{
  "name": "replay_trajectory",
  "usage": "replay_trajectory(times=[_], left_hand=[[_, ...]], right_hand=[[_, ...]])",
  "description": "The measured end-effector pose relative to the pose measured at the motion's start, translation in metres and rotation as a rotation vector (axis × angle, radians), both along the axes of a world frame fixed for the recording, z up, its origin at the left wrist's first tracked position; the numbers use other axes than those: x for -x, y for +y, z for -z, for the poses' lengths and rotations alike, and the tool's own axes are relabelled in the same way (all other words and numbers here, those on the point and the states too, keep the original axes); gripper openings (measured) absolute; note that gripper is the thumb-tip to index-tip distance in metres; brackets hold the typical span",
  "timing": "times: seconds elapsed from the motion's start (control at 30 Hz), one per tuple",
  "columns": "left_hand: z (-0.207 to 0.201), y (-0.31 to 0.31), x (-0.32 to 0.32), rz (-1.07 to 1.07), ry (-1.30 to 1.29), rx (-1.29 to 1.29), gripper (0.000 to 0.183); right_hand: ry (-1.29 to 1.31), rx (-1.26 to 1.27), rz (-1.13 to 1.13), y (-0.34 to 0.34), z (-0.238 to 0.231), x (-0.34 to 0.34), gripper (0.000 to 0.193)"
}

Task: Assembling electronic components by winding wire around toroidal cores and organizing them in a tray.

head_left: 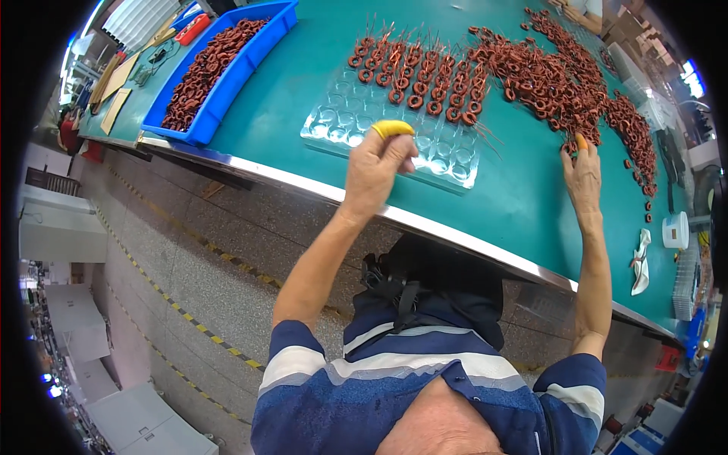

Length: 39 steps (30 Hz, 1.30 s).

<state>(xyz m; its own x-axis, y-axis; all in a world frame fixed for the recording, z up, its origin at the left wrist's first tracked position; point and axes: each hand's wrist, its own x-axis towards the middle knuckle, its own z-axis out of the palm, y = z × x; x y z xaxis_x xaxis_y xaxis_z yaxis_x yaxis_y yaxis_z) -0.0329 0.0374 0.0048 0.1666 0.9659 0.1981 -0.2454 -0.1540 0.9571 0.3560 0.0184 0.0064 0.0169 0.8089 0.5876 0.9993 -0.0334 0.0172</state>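
A: Where are the red-brown rings point(557, 83), and how do they handle?

B: The loose ones lie heaped on the green table point(516, 197), to the right of the clear tray point(341, 115); others sit in rows in the tray's far part; I judge each ring light and stiff in its body, but the thin wire ends point(387, 32) look soft, easy to bend or tangle.

A: Where is it good to take hold?

B: On the round body, pinched across its outer edge; pulling by a wire could, I think, drag neighbours along.

A: And the hands?

B: They are well apart from each other; the right hand point(582, 178), with an orange finger cover point(582, 142), has its fingertips at the heap's near edge; I cannot tell if they pinch a ring; the left hand point(377, 161), with a yellow finger cover point(393, 128), is above the tray's near side, fingers curled toward the thumb; whether they hold something, I cannot tell.

A: Farther out?

B: At the left, a blue bin point(199, 127); it holds many similar red-brown pieces.
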Motion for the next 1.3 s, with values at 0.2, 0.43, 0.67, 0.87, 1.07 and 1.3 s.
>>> replay_trajectory(times=[0.2,0.43,0.67,0.87,1.07,1.3], left_hand=[[-0.007,0.074,0.031,-0.378,0.345,-0.271,0.017],[0.002,0.122,0.038,-0.388,0.684,-0.358,0.017],[0.011,0.142,0.029,-0.313,0.855,-0.317,0.02],[-0.008,0.115,0.01,-0.365,0.814,-0.404,0.029],[-0.016,0.007,-0.07,0.081,0.45,-0.401,0.026],[0.001,-0.037,-0.117,0.241,-0.051,-0.1,0.033]], right_hand=[[-0.075,0.128,0.105,-0.011,0.021,-0.015,0.024],[0.306,-0.102,-0.025,-0.017,0.004,0.003,0.022],[1.063,-0.315,0.03,-0.017,-0.01,-0.015,0.024],[1.099,-0.463,-0.061,-0.011,-0.024,-0.009,0.023],[1.498,-0.284,-0.337,-0.026,-0.037,0.103,0.023],[1.539,-0.198,-0.355,-0.042,-0.025,0.179,0.017]])
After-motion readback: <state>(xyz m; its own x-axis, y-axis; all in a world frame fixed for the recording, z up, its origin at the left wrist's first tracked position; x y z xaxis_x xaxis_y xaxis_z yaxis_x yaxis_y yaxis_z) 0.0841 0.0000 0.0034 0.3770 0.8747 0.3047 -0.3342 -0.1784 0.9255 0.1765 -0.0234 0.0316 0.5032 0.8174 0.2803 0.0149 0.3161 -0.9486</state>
